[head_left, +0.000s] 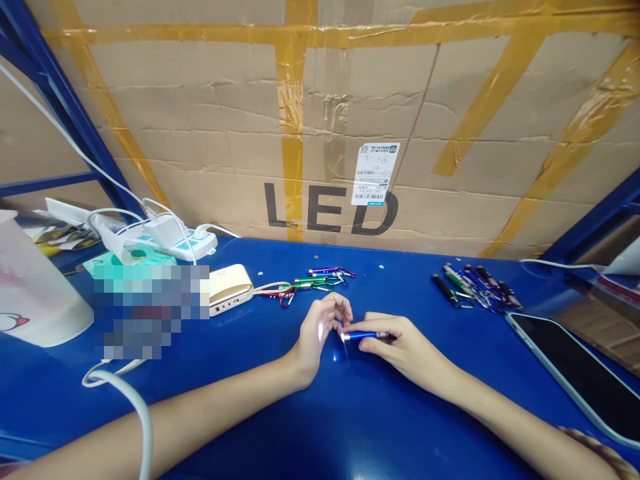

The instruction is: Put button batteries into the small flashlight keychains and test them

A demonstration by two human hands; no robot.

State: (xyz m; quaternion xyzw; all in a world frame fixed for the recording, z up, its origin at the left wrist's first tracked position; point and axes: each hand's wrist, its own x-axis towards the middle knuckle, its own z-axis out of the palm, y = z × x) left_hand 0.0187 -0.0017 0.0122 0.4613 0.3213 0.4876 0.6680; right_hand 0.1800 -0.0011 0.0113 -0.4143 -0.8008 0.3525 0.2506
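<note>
A lit blue mini flashlight (364, 336) is pinched between the thumb and fingers of my right hand (400, 340). Its bright end points left, casting a white spot onto the palm of my left hand (320, 330). That left hand is cupped, with loosely curled fingers and nothing visible in it; its fingertips are close to the lit end, and I cannot tell whether they touch it. Beyond my hands lie several mini flashlights with carabiner clips (315, 283), in blue, green and red. Another cluster of mini flashlights (473, 287), in black, green, blue and purple, lies farther right.
On the blue table (310, 433), a cream power bank (230, 290) with a strap lies left. A white power strip (190, 245) with cables stands behind it, near a white bucket-like container (37, 287). A phone (575, 373) lies right. A large cardboard box (210, 133) walls off the back.
</note>
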